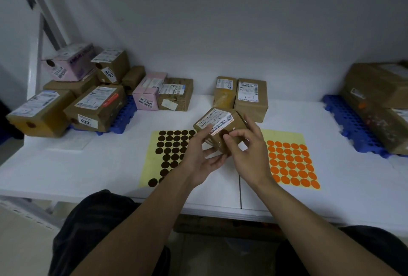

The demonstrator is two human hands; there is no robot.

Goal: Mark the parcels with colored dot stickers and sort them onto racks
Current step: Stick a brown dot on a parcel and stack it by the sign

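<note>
The white table (88, 165) fills the middle of the frame. At the right edge large brown cartons (379, 90) lie on a blue rack (344, 125). At the left, a second blue rack (123, 116) carries a heap of brown and pink parcels (97, 105), several of them marked with dark dots. Two yellow backing sheets lie flat at lower centre: the brown dot sheet (170, 149) on the left, with some dots gone, and the orange dot sheet (291, 163) on the right. Behind them two labelled brown parcels (251, 96) stand side by side.

The held parcel (218, 130) is lifted off the table at frame centre, between the two sheets. It is a small taped brown carton, tilted, with a white printed shipping label on its top face.

The left hand (198, 160) grips it from below and the left, thumb on the top edge and fingers curled underneath. The right hand (249, 154) has thumb and forefinger tips brought together at a brown dot sticker (224, 132) on the carton's near face. Its other fingers are spread, up by the right edge.
</note>
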